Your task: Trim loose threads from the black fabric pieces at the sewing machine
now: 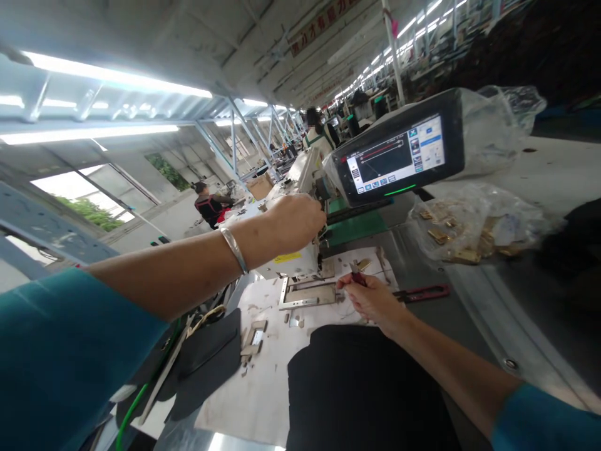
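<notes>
My left hand [295, 222] is raised across the head of a white sewing machine [300, 263], its fingers curled in near the needle side. Whatever the fingertips hold or touch is hidden behind the hand. Lower down, my right hand [370, 299] is closed around small red-handled thread snips [358, 275], metal tip pointing up. Left of the right hand lies a metal clamp frame [300, 304] on the marked white work surface [263, 388]. A large black fabric or leather piece [361, 388] lies in front of me, below the right hand.
A control screen [394, 153] stands at the right. Under it sits a clear plastic bag [469, 232] of gold-coloured metal parts. A dark red tool [425, 292] lies behind my right wrist. Another black piece [211, 351] is at the left. People work farther back.
</notes>
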Tool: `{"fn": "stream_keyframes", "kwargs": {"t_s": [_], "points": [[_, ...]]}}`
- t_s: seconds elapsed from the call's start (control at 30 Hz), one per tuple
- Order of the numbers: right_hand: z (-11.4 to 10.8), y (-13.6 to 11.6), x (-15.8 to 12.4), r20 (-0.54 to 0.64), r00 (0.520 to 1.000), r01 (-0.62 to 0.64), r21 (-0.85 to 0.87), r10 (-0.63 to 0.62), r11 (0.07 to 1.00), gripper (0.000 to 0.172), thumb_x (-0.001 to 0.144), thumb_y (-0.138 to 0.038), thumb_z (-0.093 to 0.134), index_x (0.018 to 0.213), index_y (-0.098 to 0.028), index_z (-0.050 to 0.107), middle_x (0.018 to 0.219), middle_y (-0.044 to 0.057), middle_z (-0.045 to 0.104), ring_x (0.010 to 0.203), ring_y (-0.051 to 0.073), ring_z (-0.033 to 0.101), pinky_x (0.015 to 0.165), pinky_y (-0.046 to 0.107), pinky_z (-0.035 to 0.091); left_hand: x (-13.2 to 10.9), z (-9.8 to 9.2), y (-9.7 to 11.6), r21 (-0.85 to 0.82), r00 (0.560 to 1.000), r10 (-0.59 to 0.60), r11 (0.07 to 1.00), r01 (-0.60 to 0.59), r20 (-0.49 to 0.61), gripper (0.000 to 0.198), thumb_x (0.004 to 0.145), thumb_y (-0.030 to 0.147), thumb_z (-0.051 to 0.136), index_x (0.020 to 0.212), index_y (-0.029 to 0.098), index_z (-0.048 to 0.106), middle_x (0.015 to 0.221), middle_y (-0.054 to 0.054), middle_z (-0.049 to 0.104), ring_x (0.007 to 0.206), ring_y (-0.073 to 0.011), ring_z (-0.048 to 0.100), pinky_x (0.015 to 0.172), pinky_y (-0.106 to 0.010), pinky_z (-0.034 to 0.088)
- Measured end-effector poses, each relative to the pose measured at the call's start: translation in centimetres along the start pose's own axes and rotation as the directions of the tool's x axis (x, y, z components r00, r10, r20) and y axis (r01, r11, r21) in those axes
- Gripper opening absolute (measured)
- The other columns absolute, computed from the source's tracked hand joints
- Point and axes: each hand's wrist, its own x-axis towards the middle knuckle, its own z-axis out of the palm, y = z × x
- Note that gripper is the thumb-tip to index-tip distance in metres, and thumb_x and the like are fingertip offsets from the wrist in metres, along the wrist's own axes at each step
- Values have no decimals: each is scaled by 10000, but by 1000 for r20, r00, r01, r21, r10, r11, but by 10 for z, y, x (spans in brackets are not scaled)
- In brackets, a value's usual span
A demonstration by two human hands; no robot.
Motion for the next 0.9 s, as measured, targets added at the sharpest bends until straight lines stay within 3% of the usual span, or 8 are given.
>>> {"fn": "stream_keyframes", "kwargs": {"t_s": [0.23, 0.37, 0.47, 0.57, 0.67, 0.8, 0.9], "points": [[-3, 2, 5, 3, 1000, 28, -126, -28, 992, 213, 715, -369, 471, 807, -197, 555, 483, -105, 254, 387, 76, 179, 396, 232, 141, -7, 5, 57, -94, 995, -98, 991, 99, 19, 237, 900, 44, 440, 854, 74, 671, 853, -151, 663, 856, -281, 652, 690, -366, 486], [-15, 3, 0, 53, 995, 94, -358, -80, 929, 136, 695, -270, 519, 687, -186, 625, 468, -54, 386, 432, 101, 305, 464, 259, 232, -14, -5, 49, -154, 984, -93, 986, 69, -151, 224, 927, 63, 416, 1022, 103, 614, 981, -117, 627, 935, -259, 630, 722, -342, 488], [-28, 1, -17, 164, 984, 141, -508, -65, 850, 111, 644, -176, 573, 618, -197, 678, 541, -4, 565, 521, 146, 464, 544, 284, 304, -33, -6, 34, -270, 954, -198, 953, 134, -226, 240, 920, 75, 415, 1103, 136, 557, 972, -78, 615, 886, -205, 629, 724, -303, 490], [-40, 0, -33, 241, 968, 209, -636, -67, 743, 166, 700, -181, 558, 711, -220, 720, 691, 29, 683, 661, 219, 602, 657, 330, 398, -56, 14, 39, -379, 960, -255, 905, 194, -118, 230, 874, 62, 442, 1056, 147, 554, 838, -53, 616, 782, -196, 623, 688, -302, 507], [-45, -2, -42, 277, 955, 275, -704, -103, 655, 237, 793, -244, 505, 873, -224, 727, 861, 58, 726, 827, 273, 660, 781, 389, 448, -75, 46, 69, -506, 987, -154, 856, 110, -47, 178, 865, 84, 476, 1002, 148, 571, 866, -66, 628, 815, -216, 627, 741, -340, 544], [-45, -5, -42, 336, 938, 299, -672, -80, 678, 243, 852, -335, 482, 871, -226, 699, 887, 57, 725, 847, 275, 669, 791, 406, 476, -90, 75, 119, -706, 997, -49, 708, -10, -64, 143, 867, 88, 495, 970, 146, 575, 987, -81, 637, 908, -219, 617, 839, -355, 559], [-44, -7, -42, 327, 940, 297, -651, -96, 698, 261, 856, -371, 491, 868, -223, 705, 910, 66, 726, 878, 281, 669, 830, 416, 477, -96, 81, 142, -794, 995, -79, 608, 4, -56, 140, 902, 102, 464, 990, 142, 565, 981, -80, 638, 901, -218, 618, 851, -372, 566]]}}
